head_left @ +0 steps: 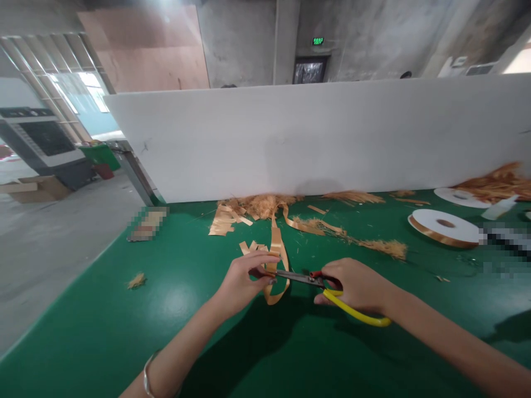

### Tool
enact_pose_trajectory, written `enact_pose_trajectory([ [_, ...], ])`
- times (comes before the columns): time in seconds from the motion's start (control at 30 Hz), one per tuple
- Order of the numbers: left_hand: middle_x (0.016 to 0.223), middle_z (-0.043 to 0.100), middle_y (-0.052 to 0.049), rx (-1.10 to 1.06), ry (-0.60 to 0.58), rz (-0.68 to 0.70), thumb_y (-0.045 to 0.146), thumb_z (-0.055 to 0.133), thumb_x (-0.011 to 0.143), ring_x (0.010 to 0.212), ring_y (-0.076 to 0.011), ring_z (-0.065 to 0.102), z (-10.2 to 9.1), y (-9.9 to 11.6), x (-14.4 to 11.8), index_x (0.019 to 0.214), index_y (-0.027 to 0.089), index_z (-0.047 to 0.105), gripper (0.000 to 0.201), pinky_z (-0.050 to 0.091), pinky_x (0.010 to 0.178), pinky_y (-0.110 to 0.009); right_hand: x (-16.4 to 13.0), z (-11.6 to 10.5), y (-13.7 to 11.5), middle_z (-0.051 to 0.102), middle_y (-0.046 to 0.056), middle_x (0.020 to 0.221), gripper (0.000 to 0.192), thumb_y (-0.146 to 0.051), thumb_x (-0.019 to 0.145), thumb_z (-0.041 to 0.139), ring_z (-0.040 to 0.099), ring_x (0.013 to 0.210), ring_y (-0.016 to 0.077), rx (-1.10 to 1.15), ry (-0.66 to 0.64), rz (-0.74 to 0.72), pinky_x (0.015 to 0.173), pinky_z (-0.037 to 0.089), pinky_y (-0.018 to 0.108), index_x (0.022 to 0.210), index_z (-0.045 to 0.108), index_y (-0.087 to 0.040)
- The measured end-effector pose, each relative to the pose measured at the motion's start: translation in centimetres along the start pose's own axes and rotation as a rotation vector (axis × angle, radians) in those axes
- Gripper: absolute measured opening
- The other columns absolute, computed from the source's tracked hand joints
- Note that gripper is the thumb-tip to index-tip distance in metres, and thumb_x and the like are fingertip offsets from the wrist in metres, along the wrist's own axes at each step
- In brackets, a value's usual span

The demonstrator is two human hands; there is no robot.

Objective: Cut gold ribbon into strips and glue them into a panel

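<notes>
While cut pieces (226, 218) pile up beyond, left hand (244, 282) pinches gold ribbon (277, 249) (mid-cut); right hand (352, 284) clenches scissors (332, 293), spool (446, 226) barely used.

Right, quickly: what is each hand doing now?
Left hand: closed, pinching the ribbon.
Right hand: closed, holding the scissors.

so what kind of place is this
Probably a small craft workshop in a bare concrete hall: a green worktable strewn with cut gold ribbon strips, flat white spools of gold ribbon, and yellow-handled scissors.
</notes>
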State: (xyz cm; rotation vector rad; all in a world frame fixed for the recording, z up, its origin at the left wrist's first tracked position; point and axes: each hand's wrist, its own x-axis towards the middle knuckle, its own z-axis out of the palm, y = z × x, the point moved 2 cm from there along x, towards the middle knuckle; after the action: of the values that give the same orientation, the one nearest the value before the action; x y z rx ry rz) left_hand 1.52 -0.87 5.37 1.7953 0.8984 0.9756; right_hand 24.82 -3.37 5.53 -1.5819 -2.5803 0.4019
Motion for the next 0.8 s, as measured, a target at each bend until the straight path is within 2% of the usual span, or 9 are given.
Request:
enact_pose_trajectory([
  [0.37,0.106,0.064,-0.009,0.003,0.002,0.0,0.009,0.063,0.067,0.079,-0.0176,0.063,0.02,0.28,-0.03,0.095,0.022,0.072,0.032,0.053,0.067,-0.028,0.55,0.14,0.01,0.05,0.003,0.057,0.048,-0.061,0.077,0.051,0.038,0.048,0.0128,0.002,-0.011,-0.027,0.046,0.021,0.026,0.054,0.041,-0.02],
  [0.6,0.11,0.063,-0.009,-0.057,-0.012,-0.031,0.01,0.065,0.066,0.075,-0.0161,0.063,0.07,0.42,0.06,0.095,0.021,0.072,0.032,0.055,0.069,-0.029,0.56,0.23,0.17,0.047,0.002,0.051,0.048,-0.057,0.08,0.049,0.035,0.045,0.0115,-0.038,0.006,-0.06,0.046,0.022,0.027,0.05,0.04,-0.02],
  [0.8,0.116,0.06,-0.009,-0.083,-0.022,-0.093,0.01,0.068,0.065,0.072,-0.0142,0.064,0.01,-0.21,-0.22,0.099,0.021,0.07,0.036,0.055,0.069,-0.029,0.37,0.29,0.22,0.049,0.002,0.053,0.046,-0.055,0.081,0.05,0.038,0.047,0.0126,-0.029,0.023,-0.08,0.048,0.023,0.026,0.052,0.041,-0.02],
])
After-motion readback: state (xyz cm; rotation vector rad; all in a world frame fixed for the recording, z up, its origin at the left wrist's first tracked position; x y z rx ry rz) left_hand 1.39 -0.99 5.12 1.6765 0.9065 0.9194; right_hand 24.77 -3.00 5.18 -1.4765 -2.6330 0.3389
